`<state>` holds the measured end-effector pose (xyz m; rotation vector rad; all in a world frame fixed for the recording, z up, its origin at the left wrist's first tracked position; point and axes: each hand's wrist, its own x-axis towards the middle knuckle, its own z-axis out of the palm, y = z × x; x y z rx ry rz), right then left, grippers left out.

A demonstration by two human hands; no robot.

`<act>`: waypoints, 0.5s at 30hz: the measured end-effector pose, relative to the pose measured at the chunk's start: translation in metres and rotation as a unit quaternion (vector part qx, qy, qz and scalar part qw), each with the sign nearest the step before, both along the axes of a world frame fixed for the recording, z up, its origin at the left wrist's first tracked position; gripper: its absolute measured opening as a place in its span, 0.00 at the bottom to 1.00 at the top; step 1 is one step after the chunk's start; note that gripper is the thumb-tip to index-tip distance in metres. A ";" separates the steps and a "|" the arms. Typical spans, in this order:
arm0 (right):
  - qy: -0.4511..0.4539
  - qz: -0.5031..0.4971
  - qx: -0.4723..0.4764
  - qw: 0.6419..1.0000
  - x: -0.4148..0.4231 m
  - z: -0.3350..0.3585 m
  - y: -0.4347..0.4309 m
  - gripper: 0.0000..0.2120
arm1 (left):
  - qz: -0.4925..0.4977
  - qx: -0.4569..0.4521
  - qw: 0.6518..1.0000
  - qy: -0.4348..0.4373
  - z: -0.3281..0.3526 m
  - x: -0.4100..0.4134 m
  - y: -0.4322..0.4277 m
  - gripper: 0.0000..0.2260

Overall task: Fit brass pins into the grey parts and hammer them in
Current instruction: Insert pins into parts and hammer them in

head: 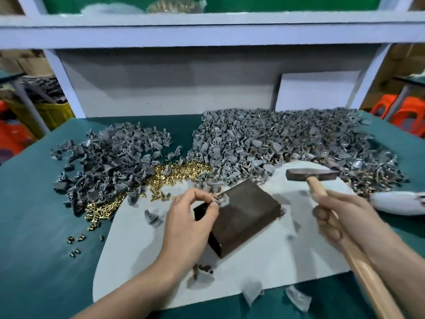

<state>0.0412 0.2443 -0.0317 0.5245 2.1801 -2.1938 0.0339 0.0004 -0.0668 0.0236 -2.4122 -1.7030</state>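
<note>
Pinching one grey part [222,201] between thumb and forefinger, the left hand [190,217] holds it down on the far left corner of a dark block [248,217]. Its other fingers are curled loosely above. The part is small, pale grey and wedge-shaped, with a yellowish glint on top that is too small to make out. The single block lies tilted on a pale mat [142,261] near the front edge of the green bench [34,203].

The right hand [333,215] has all its fingers wrapped round the wooden handle of the one hammer [311,174]. The hammer's dark, rusty head is raised above the mat, to the right of the block and apart from it.

Two heaps of the same grey pieces lie toward the back edge, both far too many to count. The left heap [110,162] is smaller and looser, and the right heap [287,143] is larger and reaches toward the back right corner. Between them, and along the front of the left heap, spreads one drift of brass pins [184,169], short and shiny and also beyond counting. A few loose pins [76,244] lie by themselves toward the left edge.

One stray grey piece [151,218] sits on the mat just left of the left hand, and several more lie blurred near the front edge. A white object [400,202] lies at the right edge.
</note>
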 end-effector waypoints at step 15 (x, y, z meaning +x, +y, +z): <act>0.078 -0.048 0.204 0.975 0.009 -0.037 -0.025 0.22 | 0.024 -0.518 0.843 -0.146 0.064 -0.203 -0.028 0.17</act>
